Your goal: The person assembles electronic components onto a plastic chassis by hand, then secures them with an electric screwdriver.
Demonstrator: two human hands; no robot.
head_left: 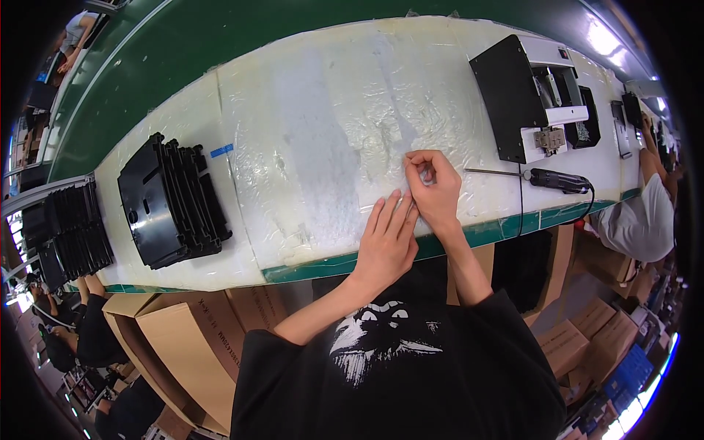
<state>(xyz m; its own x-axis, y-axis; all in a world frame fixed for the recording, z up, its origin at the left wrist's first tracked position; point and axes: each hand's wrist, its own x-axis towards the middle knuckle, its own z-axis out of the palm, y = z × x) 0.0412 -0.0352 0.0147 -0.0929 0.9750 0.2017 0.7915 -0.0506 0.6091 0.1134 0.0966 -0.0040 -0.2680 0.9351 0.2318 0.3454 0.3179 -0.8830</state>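
My left hand (386,242) lies flat near the table's front edge, its fingers stretched out and close beside my right wrist. No object shows in it. Just beyond, my right hand (438,196) rests on the film-covered white table (308,103), its thumb and forefinger curled together in a pinch. Whatever sits between those fingertips, if anything, is too small to make out. To the right of that hand lies a black electric screwdriver (561,180), its long thin bit pointing left toward my right hand.
Behind the screwdriver stands a black-and-white screw feeder (506,103). On the left rests a stack of black plastic panels (158,205), with more black panels (73,231) further left. A blue tape strip (221,151) marks the table. Cardboard boxes (191,345) stand below; co-workers sit either side.
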